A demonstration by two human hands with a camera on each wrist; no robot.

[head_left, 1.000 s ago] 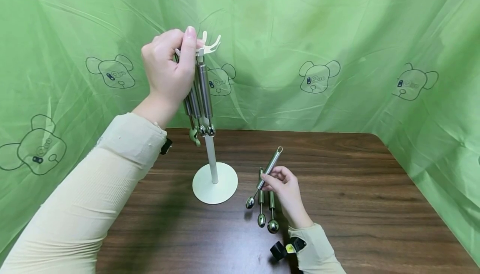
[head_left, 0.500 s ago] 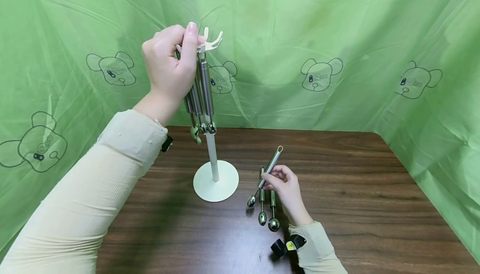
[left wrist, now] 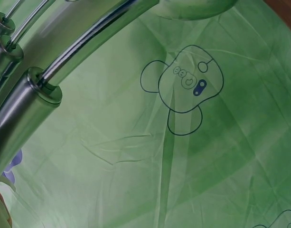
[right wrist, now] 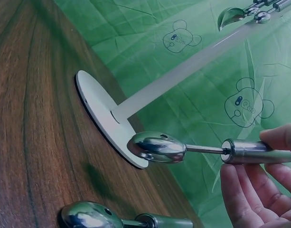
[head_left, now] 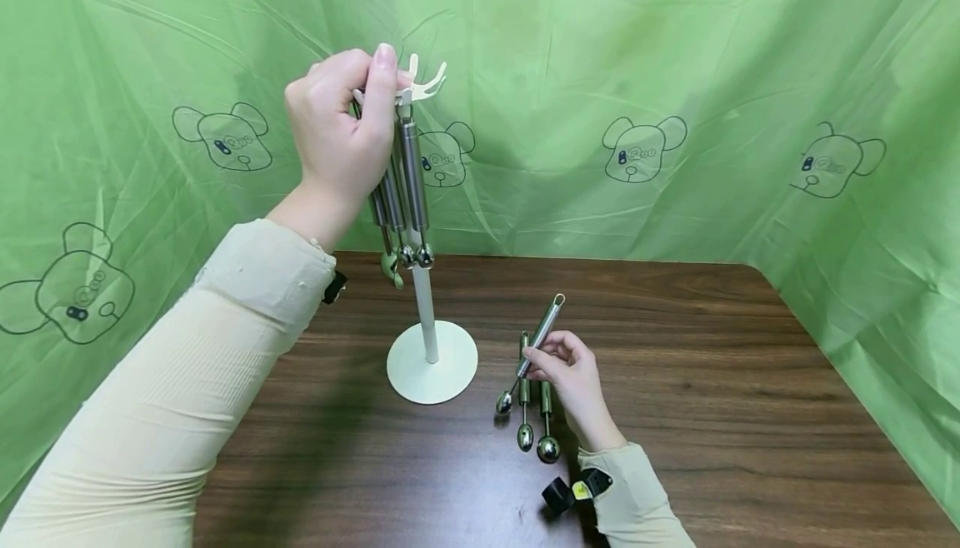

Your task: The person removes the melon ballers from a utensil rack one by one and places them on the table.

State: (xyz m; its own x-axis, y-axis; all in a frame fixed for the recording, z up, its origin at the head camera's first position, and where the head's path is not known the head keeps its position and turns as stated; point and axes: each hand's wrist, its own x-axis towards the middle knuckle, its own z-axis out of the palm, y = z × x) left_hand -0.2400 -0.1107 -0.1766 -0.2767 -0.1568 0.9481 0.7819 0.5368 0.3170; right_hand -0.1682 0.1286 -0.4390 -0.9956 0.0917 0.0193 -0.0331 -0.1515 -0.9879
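My left hand (head_left: 337,127) grips the top of a white hook stand (head_left: 424,306), near its curved prongs. Several metal-handled utensils (head_left: 414,173) hang from the hooks, partly behind that hand; steel handles (left wrist: 22,114) fill the upper left corner of the left wrist view. With thumb and fingers, my right hand (head_left: 573,377) pinches the handle of a steel melon baller (head_left: 543,331), tilted, its bowl low to the left. In the right wrist view this oval bowl (right wrist: 157,147) shows a small hole and overlaps the stand's round base (right wrist: 102,111).
Two more melon ballers lie on the dark wooden table (head_left: 712,415) beside the right hand, one oval-bowled (head_left: 525,436) and one round-bowled (head_left: 548,448). A green curtain (head_left: 540,48) with printed bear heads surrounds the table's back and sides. A black camera (head_left: 558,496) sits at the right wrist.
The head view has shifted slightly, so the scene sits a little higher. Both hands keep their holds, and the melon baller has barely moved.
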